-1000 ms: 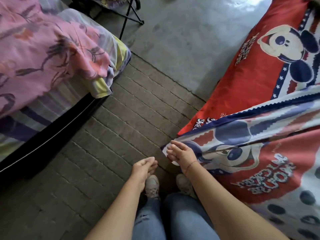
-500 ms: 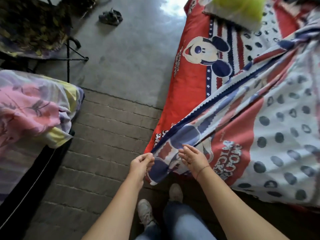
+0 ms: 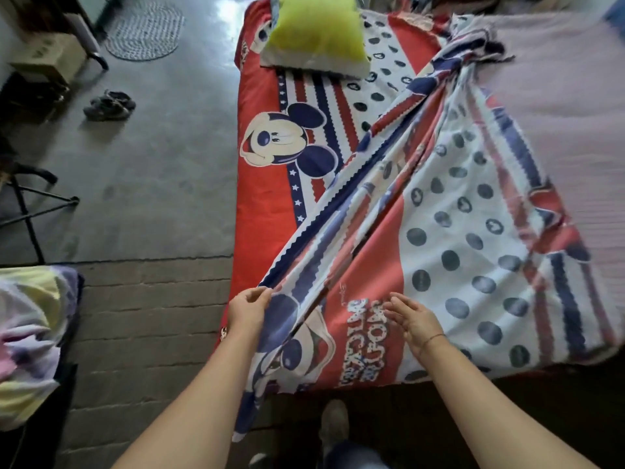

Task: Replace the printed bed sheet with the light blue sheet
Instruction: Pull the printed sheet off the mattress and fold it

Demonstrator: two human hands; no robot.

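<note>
The printed sheet (image 3: 449, 211), red, white and navy with cartoon mice and dots, lies half pulled off the bed, its near corner folded back toward the foot. My left hand (image 3: 248, 308) pinches the navy scalloped edge at that corner. My right hand (image 3: 414, 319) hovers over the red lettered part with fingers spread, holding nothing. Bare pinkish mattress (image 3: 571, 106) shows at the far right. No light blue sheet is in view.
A lime-green pillow (image 3: 318, 32) lies at the head of the bed. Another bed with pastel bedding (image 3: 30, 336) stands at the left. Shoes (image 3: 108, 104), a round mat (image 3: 145, 30) and a black metal stand (image 3: 30, 204) sit on the concrete floor.
My view has swung up and right from the floor to the whole bed. My left hand has taken the sheet's corner edge, and my right hand has let go and opened above the sheet.
</note>
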